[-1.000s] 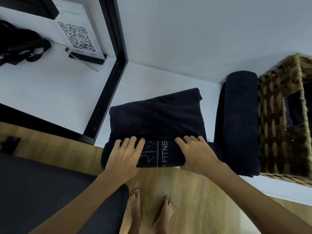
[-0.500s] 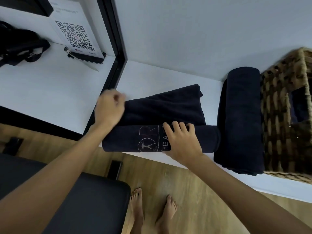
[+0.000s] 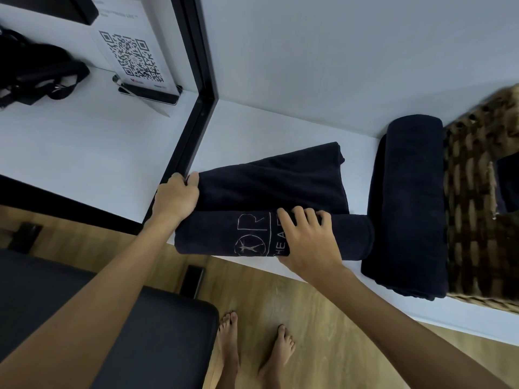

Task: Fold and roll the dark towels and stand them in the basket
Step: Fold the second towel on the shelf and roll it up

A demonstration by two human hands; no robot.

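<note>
A dark towel (image 3: pixel 269 192) with a white logo lies half rolled on the white shelf (image 3: pixel 252 122); the rolled part is at the near edge and the flat part stretches away behind it. My right hand (image 3: pixel 306 240) presses down on top of the roll, fingers spread over it. My left hand (image 3: pixel 177 197) pinches the flat part's left edge. A second dark towel (image 3: pixel 407 203), fully rolled, lies to the right against the woven basket (image 3: pixel 474 220). Something dark shows inside the basket.
A black frame post (image 3: pixel 193 108) divides the shelf to the left of the towel. Beyond it stand a QR-code sign (image 3: pixel 132 57) and a black strap bundle (image 3: pixel 36 71). A dark padded bench (image 3: pixel 84 318) is below left, and my bare feet stand on a wood floor.
My left hand left the roll and moved up to the flat towel's left edge, where it now grips. The roll turned further, showing more of the logo. My right hand stays on it.
</note>
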